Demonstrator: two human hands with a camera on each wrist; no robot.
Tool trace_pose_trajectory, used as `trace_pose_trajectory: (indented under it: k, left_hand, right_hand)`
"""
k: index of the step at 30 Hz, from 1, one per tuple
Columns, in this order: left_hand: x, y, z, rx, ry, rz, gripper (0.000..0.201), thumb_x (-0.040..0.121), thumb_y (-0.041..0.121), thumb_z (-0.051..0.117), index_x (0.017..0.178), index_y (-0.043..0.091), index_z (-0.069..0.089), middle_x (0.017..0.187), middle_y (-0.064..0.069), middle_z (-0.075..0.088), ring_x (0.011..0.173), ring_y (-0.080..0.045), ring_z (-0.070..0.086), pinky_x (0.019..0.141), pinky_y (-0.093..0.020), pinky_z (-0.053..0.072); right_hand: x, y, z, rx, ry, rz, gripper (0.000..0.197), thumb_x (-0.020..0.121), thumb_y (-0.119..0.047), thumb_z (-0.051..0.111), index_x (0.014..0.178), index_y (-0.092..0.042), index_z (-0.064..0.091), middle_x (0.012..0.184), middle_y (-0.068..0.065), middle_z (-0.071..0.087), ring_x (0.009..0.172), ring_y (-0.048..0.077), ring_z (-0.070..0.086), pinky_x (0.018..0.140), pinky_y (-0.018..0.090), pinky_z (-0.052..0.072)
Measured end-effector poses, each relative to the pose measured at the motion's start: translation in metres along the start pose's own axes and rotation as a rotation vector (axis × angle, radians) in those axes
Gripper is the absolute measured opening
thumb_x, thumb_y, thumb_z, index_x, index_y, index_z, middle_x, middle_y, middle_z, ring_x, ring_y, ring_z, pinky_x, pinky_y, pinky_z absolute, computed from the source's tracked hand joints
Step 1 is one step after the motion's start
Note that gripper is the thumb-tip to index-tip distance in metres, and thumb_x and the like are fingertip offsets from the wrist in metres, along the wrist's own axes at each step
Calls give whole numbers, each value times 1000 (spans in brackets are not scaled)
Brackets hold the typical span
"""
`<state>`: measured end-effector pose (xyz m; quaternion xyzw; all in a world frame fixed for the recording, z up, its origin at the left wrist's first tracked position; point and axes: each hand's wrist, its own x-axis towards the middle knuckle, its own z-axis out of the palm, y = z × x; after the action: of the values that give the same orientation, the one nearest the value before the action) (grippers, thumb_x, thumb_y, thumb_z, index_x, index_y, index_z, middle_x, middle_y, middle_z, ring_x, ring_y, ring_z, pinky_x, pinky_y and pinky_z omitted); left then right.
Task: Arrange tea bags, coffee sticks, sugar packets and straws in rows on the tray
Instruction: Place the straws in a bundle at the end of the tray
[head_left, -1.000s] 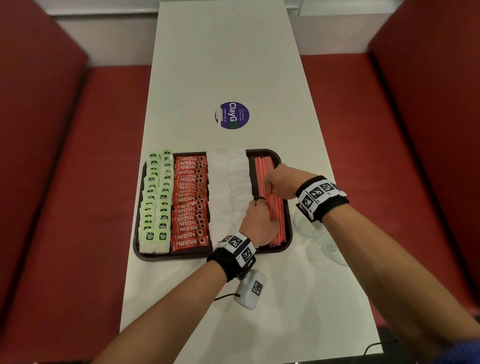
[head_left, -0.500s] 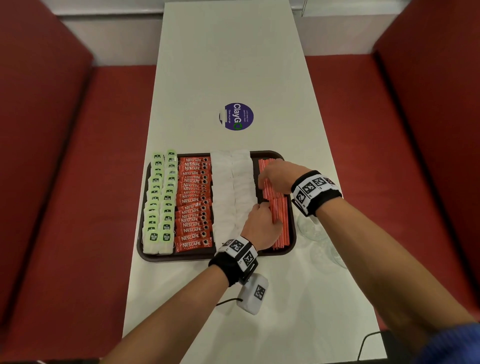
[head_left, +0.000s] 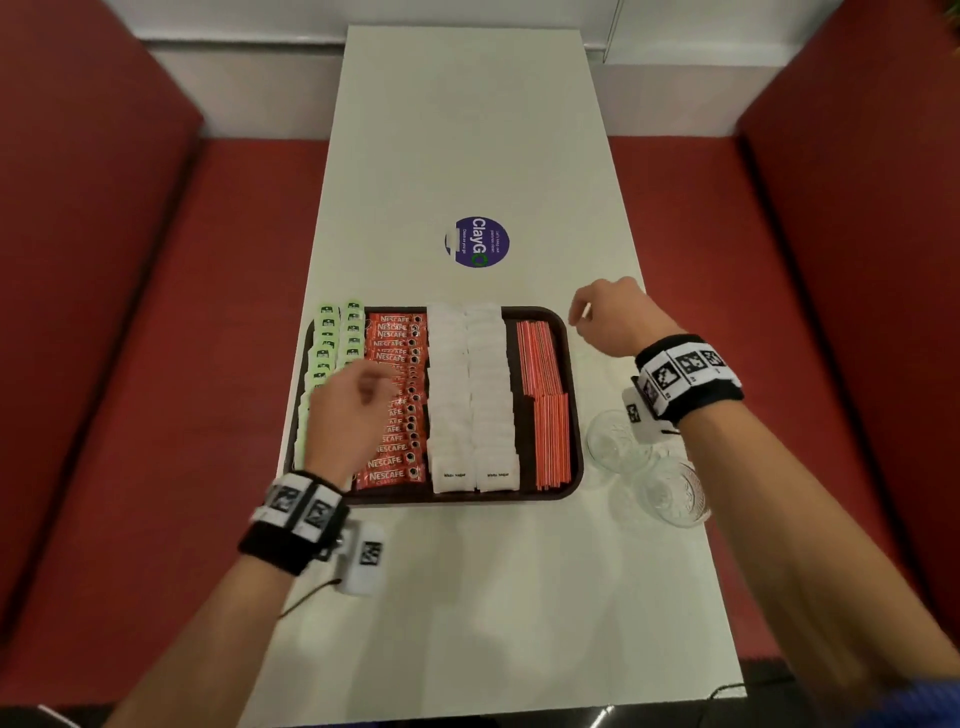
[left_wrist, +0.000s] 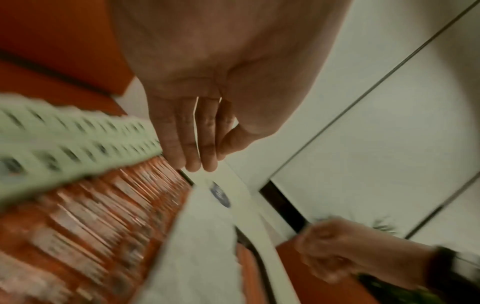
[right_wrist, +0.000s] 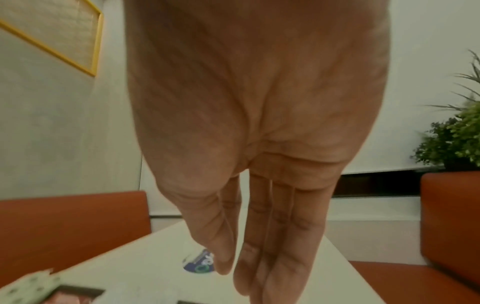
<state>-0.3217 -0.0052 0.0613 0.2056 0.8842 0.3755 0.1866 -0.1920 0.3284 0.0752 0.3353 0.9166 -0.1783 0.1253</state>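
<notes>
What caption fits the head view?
Both hands, left and right, hover open over the filled tray.

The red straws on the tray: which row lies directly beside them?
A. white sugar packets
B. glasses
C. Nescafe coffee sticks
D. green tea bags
A: on the tray the white sugar packets lie next to the red straws at the right side.

One tray (head_left: 574, 415), two glasses (head_left: 618, 441), two hands (head_left: 348, 410), one round sticker (head_left: 478, 242).
</notes>
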Motion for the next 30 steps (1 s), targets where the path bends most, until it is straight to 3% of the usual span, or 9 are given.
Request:
trace_pose_trajectory:
  k: [3,5,7,11,13,17,21,25,30]
  left_hand:
    - [22,-44,-34,190,136,-37,17,104,10,62,118,11,72,113,-6,74,100,-21,69,91,-31,54]
    - [39,-75,-41,297,126,-125,24,103,8,60,124,4,68,121,-16,69,112,-34,65,100,-45,53]
    - [50,-98,-42,383,51,-209,30,104,10,58,131,0,65,129,-22,66,118,-39,63,105,-51,52]
    - [62,-111,-36,403,-62,-235,31,107,8,53,133,-2,65,125,-23,71,113,-39,67,99,-50,56]
    - [68,-116,-34,383,-60,-259,31,107,9,55,135,1,65,125,-21,71,117,-40,66,101,-51,56]
    - [79,-125,-36,357,-51,-268,23,102,9,66,123,3,74,117,-18,77,115,-40,68,102,-47,55]
    - [93,-118,-42,306,16,-253,28,100,9,71,127,2,74,120,-17,77,115,-38,70,105,-45,55]
    - [126,-102,-51,276,69,-205,30,99,8,72,127,1,74,122,-17,77,117,-36,70,109,-44,54]
    - [182,-88,-60,240,134,-186,28,99,7,70,125,0,75,125,-17,76,122,-37,68,112,-44,52]
  right_hand:
    - [3,0,4,-133,-89,76,28,103,-20,55,121,-15,75,127,20,63,106,43,70,96,48,63]
    - [9,0,14,-175,-168,103,28,102,-20,57,123,-9,72,128,23,66,104,43,72,92,46,64]
    - [17,-3,24,-175,-240,121,23,101,-17,62,117,-5,71,121,22,71,98,38,74,88,44,66]
    - [35,-9,35,-130,-299,139,18,101,-17,70,87,-6,69,89,14,79,77,30,79,83,44,68]
    - [43,-9,39,-77,-346,166,15,102,-9,70,89,-1,70,81,15,81,73,29,82,83,46,69]
    - [57,-5,45,8,-411,211,8,102,-5,71,104,3,71,79,17,82,75,29,84,84,49,69]
    - [71,-7,35,-22,-370,202,9,102,-8,72,98,0,73,79,13,82,76,27,83,83,45,70]
    - [93,-12,21,-50,-269,190,17,103,-9,70,86,-6,68,71,8,77,70,25,80,71,37,69]
    - [135,-21,11,3,-180,211,18,106,-8,64,88,-5,66,78,14,78,74,29,82,79,43,70]
